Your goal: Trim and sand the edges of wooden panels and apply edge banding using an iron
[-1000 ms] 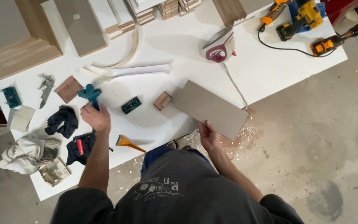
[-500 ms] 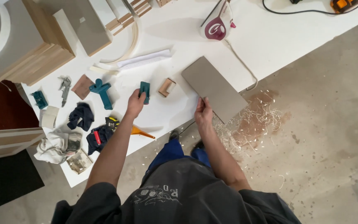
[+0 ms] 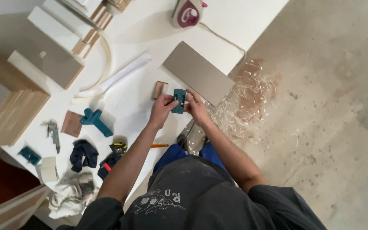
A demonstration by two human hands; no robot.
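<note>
head view, looking down: both hands meet over the near edge of the white table. left hand and right hand hold a small teal tool between them, just above the tabletop. left fingers curl round its left side, thumb pressed on the face; right fingers pinch its right edge. both grips closed on the tool, no spread fingers.

just behind the tool lies a small wood block, near the left hand but apart from it. right beside the right hand, a flat grey panel lies at an angle w/ 1 corner over the table edge. a red and white iron sits at the far side, its cord trailing off past the panel.

left part of table: a rolled white strip, a curved wood strip, a teal clamp-like tool, a brown square piece, a metal tool, dark gloves, a white rag, an orange pencil at the near edge. grey-faced boards and stacked wood panels at far left.

floor is concrete, w/ wood shavings scattered just beside the table edge, near the right hand.
</note>
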